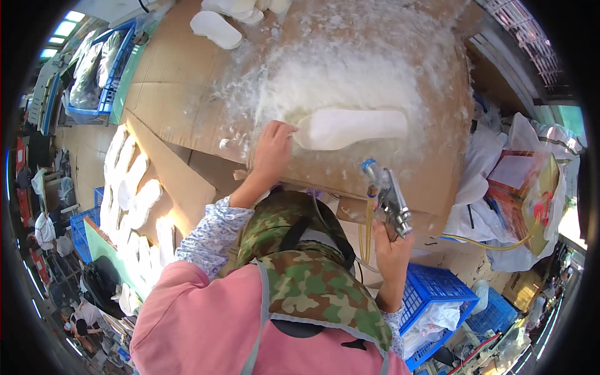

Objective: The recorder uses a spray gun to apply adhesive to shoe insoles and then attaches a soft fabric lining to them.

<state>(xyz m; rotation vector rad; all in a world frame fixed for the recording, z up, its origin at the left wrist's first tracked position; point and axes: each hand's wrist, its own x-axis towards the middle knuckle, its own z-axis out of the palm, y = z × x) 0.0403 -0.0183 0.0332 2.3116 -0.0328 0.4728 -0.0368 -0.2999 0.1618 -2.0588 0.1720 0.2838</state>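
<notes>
A white shoe insole (359,128) lies lengthwise on the cardboard-covered table in front of me. My left hand (273,147) is at its left end, fingers closed in a pinch at the edge. In my right hand (392,250) is a metal spray gun (392,200) with a blue nozzle (369,164), held near the table's front edge and tilted toward the insole. Part of the grip is hidden by my fingers. Yellowish hoses (366,240) hang down beside the gun.
White fibrous residue (350,69) coats the cardboard (181,81). Further insoles (215,29) lie at the far left of it, and several more (145,201) stand on a board to my left. Blue crates (437,300) flank me, with plastic bags (478,194) at the right.
</notes>
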